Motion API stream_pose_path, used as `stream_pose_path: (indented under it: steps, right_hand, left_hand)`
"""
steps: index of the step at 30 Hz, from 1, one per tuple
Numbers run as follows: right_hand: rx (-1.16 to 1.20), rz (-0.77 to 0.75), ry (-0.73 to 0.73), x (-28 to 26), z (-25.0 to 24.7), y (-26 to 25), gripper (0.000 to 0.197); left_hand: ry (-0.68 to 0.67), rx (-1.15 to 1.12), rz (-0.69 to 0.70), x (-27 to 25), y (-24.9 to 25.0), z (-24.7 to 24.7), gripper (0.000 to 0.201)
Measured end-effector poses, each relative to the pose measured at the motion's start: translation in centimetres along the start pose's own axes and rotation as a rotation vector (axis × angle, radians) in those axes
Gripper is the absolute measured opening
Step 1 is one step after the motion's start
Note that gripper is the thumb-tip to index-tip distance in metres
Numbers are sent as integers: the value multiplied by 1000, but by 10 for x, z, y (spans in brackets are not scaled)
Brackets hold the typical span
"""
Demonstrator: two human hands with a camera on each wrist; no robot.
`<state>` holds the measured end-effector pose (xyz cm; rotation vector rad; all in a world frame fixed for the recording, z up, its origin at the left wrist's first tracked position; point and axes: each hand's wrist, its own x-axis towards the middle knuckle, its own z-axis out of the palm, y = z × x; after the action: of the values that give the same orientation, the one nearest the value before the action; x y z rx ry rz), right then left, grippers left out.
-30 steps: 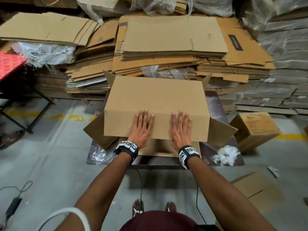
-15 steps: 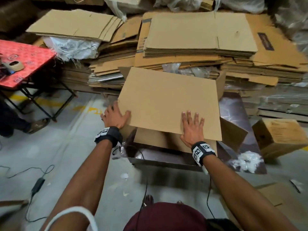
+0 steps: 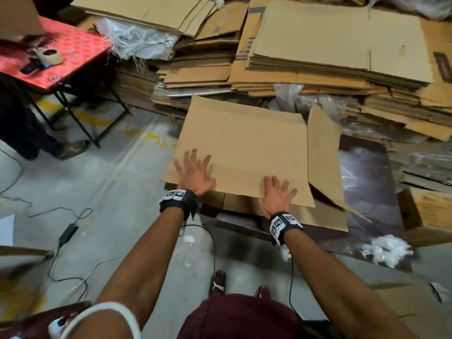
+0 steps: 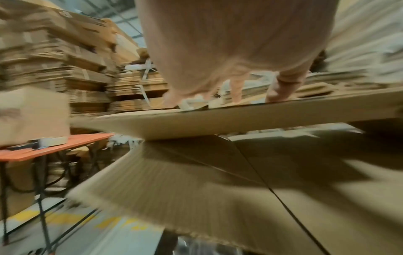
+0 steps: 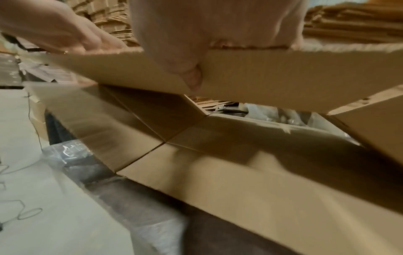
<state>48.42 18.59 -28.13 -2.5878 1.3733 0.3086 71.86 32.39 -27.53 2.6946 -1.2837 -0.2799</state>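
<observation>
A brown cardboard box (image 3: 244, 148) lies half collapsed on a low dark board (image 3: 367, 192), with its top panel slanting towards me and a side flap (image 3: 322, 155) sticking up at the right. My left hand (image 3: 193, 172) presses flat on the panel's near left corner, fingers spread; its fingertips (image 4: 235, 96) touch the top face. My right hand (image 3: 276, 194) holds the panel's near edge, fingers on top and thumb (image 5: 191, 77) underneath. The lower box walls (image 5: 218, 172) show under the raised panel.
Stacks of flattened cardboard (image 3: 318, 45) fill the back. A red folding table (image 3: 73, 52) with a tape roll (image 3: 50, 56) stands at the left, a person's foot (image 3: 73, 148) beside it. A small box (image 3: 430, 211), white wadding (image 3: 386, 248) and floor cables (image 3: 68, 231) lie around.
The upright box has been pushed over and is collapsing flat. My left hand went from the top to the box's left side and back onto the panel. The right hand stayed at the near edge.
</observation>
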Motion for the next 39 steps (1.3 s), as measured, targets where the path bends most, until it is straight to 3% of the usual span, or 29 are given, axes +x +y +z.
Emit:
stream_pose_path:
  steps: [3, 7, 11, 15, 23, 27, 30, 34, 36, 39]
  right_hand:
    - [23, 9, -78, 2, 33, -11, 61]
    - [24, 20, -171, -2, 73, -5, 49]
    - [48, -25, -229, -1, 97, 10, 44]
    - [91, -70, -281, 0, 111, 20, 64]
    - [189, -132, -310, -16, 116, 36, 82]
    - [162, -185, -290, -20, 110, 43, 83]
    - [-9, -174, -188, -22, 99, 48, 98]
    - [-95, -124, -64, -15, 69, 65, 101]
    - [-105, -129, -8, -7, 48, 71, 100]
    - [-113, -159, 118, 4, 11, 73, 96]
  left_hand:
    - [-176, 18, 240, -13, 12, 31, 91]
    - [-393, 82, 295, -24, 27, 68, 92]
    - [-483, 22, 333, -28, 46, 94, 83]
    - [-523, 131, 383, -25, 60, 121, 86]
    - [-406, 320, 426, -30, 73, 151, 62]
    - [-435, 443, 497, -31, 88, 151, 51]
    - [-497, 481, 371, -28, 93, 136, 51]
    - [-429, 430, 435, -18, 101, 83, 51]
    - [-269, 407, 551, -13, 104, 57, 38]
    - [-223, 401, 540, -6, 113, 16, 34]
